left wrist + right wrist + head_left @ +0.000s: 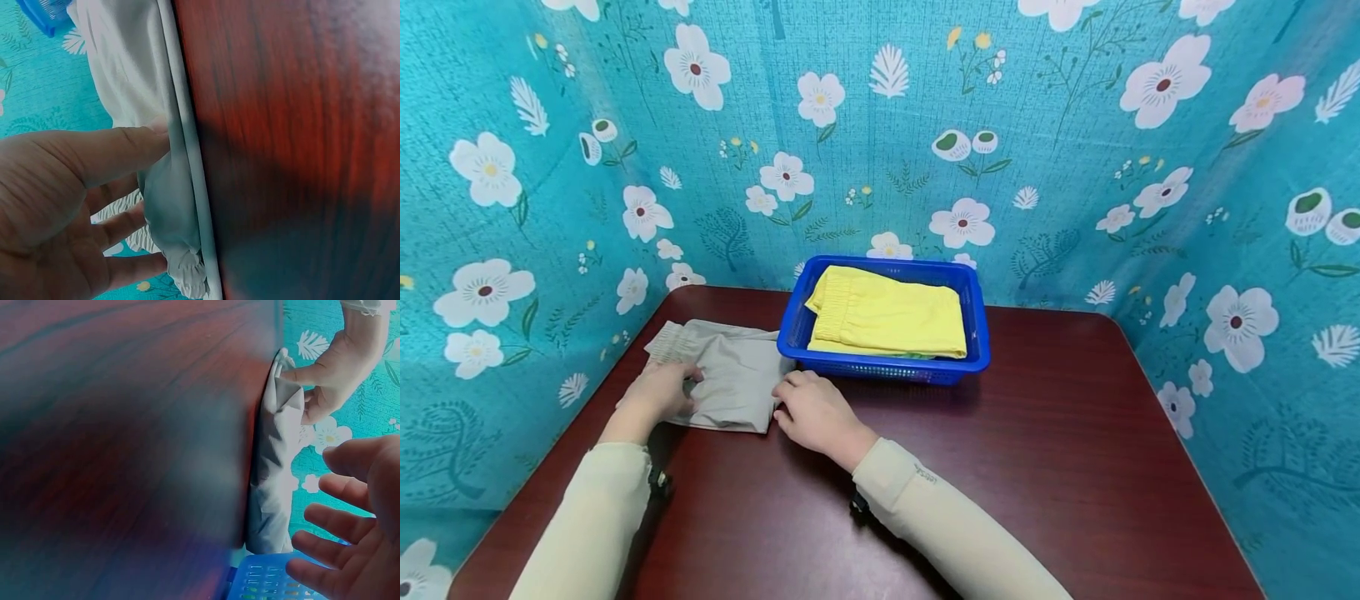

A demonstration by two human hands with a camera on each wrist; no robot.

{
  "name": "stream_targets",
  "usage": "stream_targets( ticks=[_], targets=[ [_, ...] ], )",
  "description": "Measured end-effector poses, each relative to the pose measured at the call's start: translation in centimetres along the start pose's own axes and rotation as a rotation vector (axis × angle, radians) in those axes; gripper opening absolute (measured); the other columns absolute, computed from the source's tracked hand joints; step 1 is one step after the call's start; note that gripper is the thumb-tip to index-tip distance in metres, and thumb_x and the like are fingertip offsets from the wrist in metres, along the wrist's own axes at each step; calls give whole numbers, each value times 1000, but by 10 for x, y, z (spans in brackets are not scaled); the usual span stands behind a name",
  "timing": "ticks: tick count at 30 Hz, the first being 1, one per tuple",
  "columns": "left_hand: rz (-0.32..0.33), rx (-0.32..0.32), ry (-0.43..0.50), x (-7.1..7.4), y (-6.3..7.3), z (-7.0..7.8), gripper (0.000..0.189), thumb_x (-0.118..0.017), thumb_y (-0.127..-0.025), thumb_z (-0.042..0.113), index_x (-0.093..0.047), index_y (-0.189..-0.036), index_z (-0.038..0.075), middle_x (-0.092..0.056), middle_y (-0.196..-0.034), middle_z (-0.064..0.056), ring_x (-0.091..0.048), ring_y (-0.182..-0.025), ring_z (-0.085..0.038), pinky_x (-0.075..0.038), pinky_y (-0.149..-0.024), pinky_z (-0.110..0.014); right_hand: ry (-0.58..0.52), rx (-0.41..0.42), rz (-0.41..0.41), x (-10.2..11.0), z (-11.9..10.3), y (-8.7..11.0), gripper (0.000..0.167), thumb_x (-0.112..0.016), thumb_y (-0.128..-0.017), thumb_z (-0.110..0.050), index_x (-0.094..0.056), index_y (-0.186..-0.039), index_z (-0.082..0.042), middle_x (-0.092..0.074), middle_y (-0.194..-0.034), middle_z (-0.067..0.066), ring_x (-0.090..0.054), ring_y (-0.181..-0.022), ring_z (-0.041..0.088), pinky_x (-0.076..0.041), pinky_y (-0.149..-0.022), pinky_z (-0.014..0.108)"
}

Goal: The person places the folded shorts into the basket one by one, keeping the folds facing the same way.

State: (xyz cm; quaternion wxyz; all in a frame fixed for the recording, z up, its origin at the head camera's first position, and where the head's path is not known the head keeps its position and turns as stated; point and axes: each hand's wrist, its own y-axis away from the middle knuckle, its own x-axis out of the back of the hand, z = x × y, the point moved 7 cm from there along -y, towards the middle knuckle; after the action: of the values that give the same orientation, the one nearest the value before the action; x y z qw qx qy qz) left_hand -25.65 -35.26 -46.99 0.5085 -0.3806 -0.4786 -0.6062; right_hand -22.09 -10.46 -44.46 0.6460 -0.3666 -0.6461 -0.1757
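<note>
Folded grey elastic-waist pants [730, 375] lie on the table's left part, their gathered waistband [672, 342] toward the far left. My left hand [662, 390] rests on their left part. In the left wrist view its thumb [134, 147] touches the cloth near the folded edge, with the other fingers spread and extended against the fabric. At the pants' right edge is my right hand [820, 414]. The right wrist view shows its fingers [337, 522] spread and loosely bent, with nothing between them and a gap to the cloth.
A blue plastic basket [883, 364] stands at the back middle, touching or overlapping the grey pants' right corner in the head view. Folded yellow elastic-waist pants [898, 317] lie inside it. Beyond the dark red table [1045, 467] hangs a teal flowered curtain [865, 167].
</note>
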Motion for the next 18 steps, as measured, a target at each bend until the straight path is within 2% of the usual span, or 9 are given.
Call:
stream_targets(
  ticks=[8, 18],
  targets=[
    [-25, -11, 34, 0, 12, 5, 44, -82, -84, 11, -68, -126, 8, -59, -125, -26, -41, -111, -43, -52, -77, -51, 32, 6, -9, -7, -7, -8, 32, -64, -100, -38, -69, -127, -22, -64, -128, -2, -57, -124, 19, -48, -104, 35],
    [-7, -51, 3, 0, 21, 10, 43, -82, -82, 11, -69, -123, 8, -59, -131, -27, -42, -114, -45, -52, -81, -56, 73, 28, 2, -16, -20, -17, 34, -64, -99, -45, -69, -126, -24, -58, -140, 0, -51, -133, 20, -43, -111, 37]
  ],
)
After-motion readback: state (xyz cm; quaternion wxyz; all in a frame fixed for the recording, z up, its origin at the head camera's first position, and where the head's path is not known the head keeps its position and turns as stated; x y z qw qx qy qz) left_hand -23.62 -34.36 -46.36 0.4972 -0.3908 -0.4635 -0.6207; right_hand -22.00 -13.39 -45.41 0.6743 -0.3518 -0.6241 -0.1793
